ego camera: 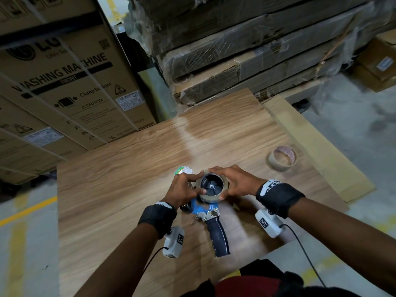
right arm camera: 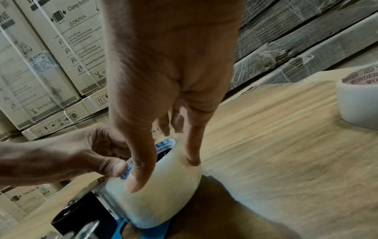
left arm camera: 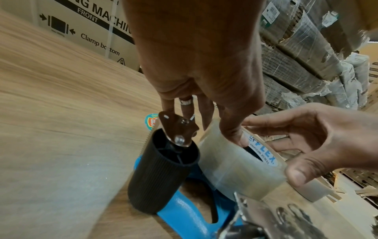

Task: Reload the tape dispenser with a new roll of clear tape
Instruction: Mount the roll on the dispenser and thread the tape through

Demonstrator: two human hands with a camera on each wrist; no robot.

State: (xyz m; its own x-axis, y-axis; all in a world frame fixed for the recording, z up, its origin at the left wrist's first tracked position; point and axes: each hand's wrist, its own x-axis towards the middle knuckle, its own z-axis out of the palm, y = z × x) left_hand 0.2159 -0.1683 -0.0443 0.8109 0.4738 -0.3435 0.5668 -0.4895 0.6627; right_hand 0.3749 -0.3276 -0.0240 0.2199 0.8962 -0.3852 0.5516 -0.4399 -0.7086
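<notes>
The tape dispenser, with a blue frame and a black handle, lies flat on the wooden table. A clear tape roll sits over its black hub. My left hand pinches the roll's left rim between thumb and fingers. From the right, my right hand grips the same roll, thumb on the near side and fingers over the far side. The wrist views show the clear roll with blue print on its core, beside the black ribbed roller.
A second roll with red print on its core stands on the table to the right. A small white object with a green label lies just beyond my left hand. Cardboard boxes and wrapped stacks border the far side.
</notes>
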